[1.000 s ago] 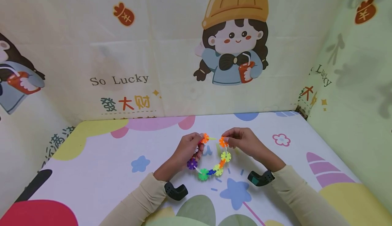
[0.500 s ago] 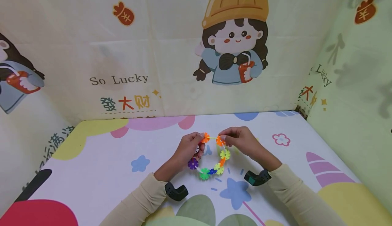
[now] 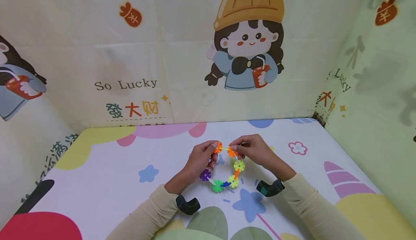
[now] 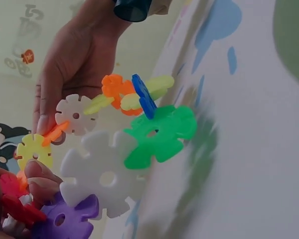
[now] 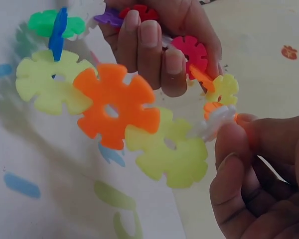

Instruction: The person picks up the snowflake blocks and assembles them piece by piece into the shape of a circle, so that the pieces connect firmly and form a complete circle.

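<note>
A chain of notched plastic snowflake discs is bent into a ring between my two hands. My left hand (image 3: pixel 198 157) pinches an orange disc (image 3: pixel 219 147) at the ring's far side; its curled fingers also lie around red discs (image 4: pixel 22 211). Opposite, my right hand (image 3: pixel 255 148) pinches another orange disc (image 3: pixel 232 151) with thumb and forefinger. A yellow disc (image 5: pixel 224 89), edge-on in the head view, spans between these two orange ones. Purple (image 3: pixel 205 175), green (image 3: pixel 217 186), blue (image 4: pixel 144 96), white (image 4: pixel 104 174) and pale yellow (image 5: pixel 172 154) discs hang below. The fingers partly hide some discs.
The white table cover (image 3: pixel 107 175) carries printed stars, flowers and coloured patches. A printed cloth backdrop (image 3: pixel 182 52) rises behind the table and at both sides. A dark strip (image 3: pixel 35 196) lies at the left edge. Black wrist devices (image 3: pixel 187 204) sit on both forearms.
My right hand has moved left toward my left hand, bringing its orange disc up to the yellow one, where a gap showed before. My left hand has barely moved.
</note>
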`<state>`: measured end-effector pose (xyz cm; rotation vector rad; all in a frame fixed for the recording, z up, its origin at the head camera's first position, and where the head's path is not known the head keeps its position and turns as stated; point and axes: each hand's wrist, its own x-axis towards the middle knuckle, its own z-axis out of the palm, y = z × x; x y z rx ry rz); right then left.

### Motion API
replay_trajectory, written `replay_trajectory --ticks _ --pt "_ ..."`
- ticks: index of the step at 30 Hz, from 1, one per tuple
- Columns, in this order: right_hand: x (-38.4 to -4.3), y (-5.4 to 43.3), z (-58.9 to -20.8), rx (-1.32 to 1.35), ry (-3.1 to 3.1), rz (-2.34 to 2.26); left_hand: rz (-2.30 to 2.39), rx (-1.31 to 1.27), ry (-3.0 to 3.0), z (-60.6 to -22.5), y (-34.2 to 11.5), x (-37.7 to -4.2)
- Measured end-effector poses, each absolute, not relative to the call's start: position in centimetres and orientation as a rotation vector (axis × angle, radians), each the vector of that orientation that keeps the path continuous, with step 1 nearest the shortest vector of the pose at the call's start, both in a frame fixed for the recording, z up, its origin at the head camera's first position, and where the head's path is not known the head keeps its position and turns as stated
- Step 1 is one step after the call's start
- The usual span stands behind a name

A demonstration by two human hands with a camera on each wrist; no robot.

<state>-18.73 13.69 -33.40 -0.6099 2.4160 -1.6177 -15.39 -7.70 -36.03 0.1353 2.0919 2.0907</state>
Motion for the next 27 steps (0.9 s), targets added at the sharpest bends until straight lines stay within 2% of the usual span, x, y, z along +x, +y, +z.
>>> replay_trajectory --ticks 19,27 --pt "-19.0 13.2 -33.6 -0.67 2.524 -1.52 2.123 0.131 1.988 -36.5 -7.3 -15.4" --pt "-19.3 14.8 -34.6 -0.531 2.511 -1.387 2.211 -0.037 1.861 -36.8 -7.7 -16.2"
